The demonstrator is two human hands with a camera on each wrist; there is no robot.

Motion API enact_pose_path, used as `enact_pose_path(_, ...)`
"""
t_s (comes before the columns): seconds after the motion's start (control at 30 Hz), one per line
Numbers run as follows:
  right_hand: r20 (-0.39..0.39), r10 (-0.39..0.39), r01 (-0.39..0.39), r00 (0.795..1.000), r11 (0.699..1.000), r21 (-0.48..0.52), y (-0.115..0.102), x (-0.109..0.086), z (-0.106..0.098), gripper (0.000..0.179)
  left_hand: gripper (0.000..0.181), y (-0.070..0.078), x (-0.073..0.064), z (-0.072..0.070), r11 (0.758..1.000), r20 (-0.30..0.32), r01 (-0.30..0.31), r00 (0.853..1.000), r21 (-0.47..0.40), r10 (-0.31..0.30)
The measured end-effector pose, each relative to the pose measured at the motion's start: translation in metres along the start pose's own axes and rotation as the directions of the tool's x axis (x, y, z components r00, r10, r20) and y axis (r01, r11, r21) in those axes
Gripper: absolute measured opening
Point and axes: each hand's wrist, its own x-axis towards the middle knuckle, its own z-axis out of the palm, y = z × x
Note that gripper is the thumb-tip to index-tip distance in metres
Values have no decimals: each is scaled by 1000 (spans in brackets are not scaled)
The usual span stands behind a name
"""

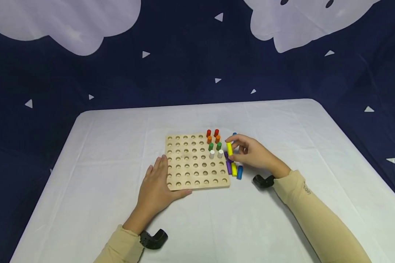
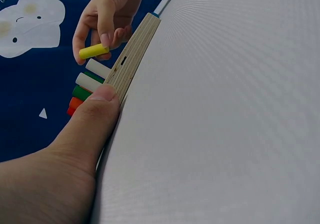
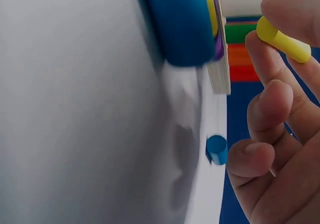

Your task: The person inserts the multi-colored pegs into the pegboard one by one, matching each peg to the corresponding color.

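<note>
A square wooden pegboard [image 1: 187, 171] with rows of round holes lies on the table. Red, orange, green and white pegs [image 1: 212, 155] stand in pairs in its two right-hand columns. My right hand [image 1: 252, 151] pinches a yellow peg [image 1: 229, 149] between thumb and fingers, raised beside the board's right edge; the right wrist view shows this yellow peg [image 3: 285, 41] close up. My left hand [image 1: 156, 188] rests at the board's lower left corner, fingers extended along its left side and thumb along the front edge. In the left wrist view the thumb [image 2: 95, 114] presses against the board's side [image 2: 132, 56].
Loose pegs lie right of the board: purple [image 1: 229, 168], yellow [image 1: 234, 170] and blue [image 1: 239, 172]. Another blue peg [image 3: 217, 149] lies farther back, partly hidden behind my right hand in the head view. A white cloth [image 1: 112, 146] covers the table; a dark blue curtain [image 1: 181, 73] hangs behind.
</note>
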Motion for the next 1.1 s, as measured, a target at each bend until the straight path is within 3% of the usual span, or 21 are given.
enact_pose_path(0.1,7,-19,19,1000,999,30,-3,-3,4,48,135,0,0,0,1000,1,-1,1000,-2,1)
enact_pose_path(0.33,29,-48,47,998,998,29,-38,-11,16,44,135,0,0,-1,1000,5,0,1000,-2,0)
enact_pose_path(0.67,26,-71,71,997,997,10,-29,0,35,38,135,0,0,0,1000,16,10,1000,-3,-10)
enact_pose_path(0.8,34,-118,120,992,990,-77,-31,2,39,35,135,0,0,-1,1000,14,8,1000,-1,-8)
enact_pose_path(0.97,-2,-172,163,985,937,-310,-37,1,41,32,135,0,0,0,1000,17,7,1000,1,-7)
enact_pose_path(1.1,-15,-176,157,984,913,-376,-40,1,42,29,135,0,1,0,1000,13,4,1000,-4,-4)
